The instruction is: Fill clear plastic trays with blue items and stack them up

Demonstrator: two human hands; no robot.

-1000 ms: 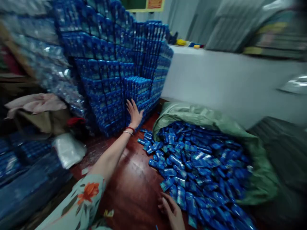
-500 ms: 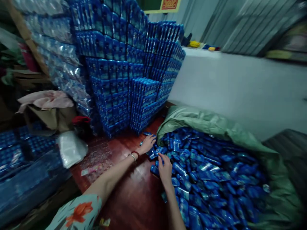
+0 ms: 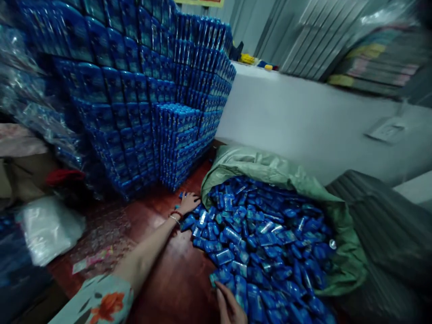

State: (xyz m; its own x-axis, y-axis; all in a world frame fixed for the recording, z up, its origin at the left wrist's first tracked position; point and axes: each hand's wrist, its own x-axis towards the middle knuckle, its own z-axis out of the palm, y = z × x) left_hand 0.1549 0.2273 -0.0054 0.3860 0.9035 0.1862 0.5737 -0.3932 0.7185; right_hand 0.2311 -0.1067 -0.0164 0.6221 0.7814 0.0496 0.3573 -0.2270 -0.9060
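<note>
My left hand (image 3: pixel 189 202) lies palm down with its fingers spread over a few small blue bottles, at the left end of the heap by the bag's mouth. A beaded bracelet and a pale bangle circle that wrist. Low in the view, my right hand (image 3: pixel 231 303) is partly cut off by the frame's bottom edge. Its thumb and fingers pinch at the end of a small blue bottle (image 3: pixel 219 275) with a teal tip, on the heap's near edge. Glossy blue bottles (image 3: pixel 266 238) spill from a green woven bag (image 3: pixel 249 157) onto the reddish floor.
Tall stacks of blue packs (image 3: pixel 131 130) rise behind on the left, beside clear-wrapped ones (image 3: pixel 43 112). A white plastic bag (image 3: pixel 50 229) lies at left. Dark grey ridged sheets (image 3: pixel 381 220) lean at right, below a white wall (image 3: pixel 286 103) with a socket (image 3: pixel 388 130).
The view has swung to the right. My right hand has moved from beside my left hand toward me, down to the near edge of the heap. My left hand stays near the bag's left side.
</note>
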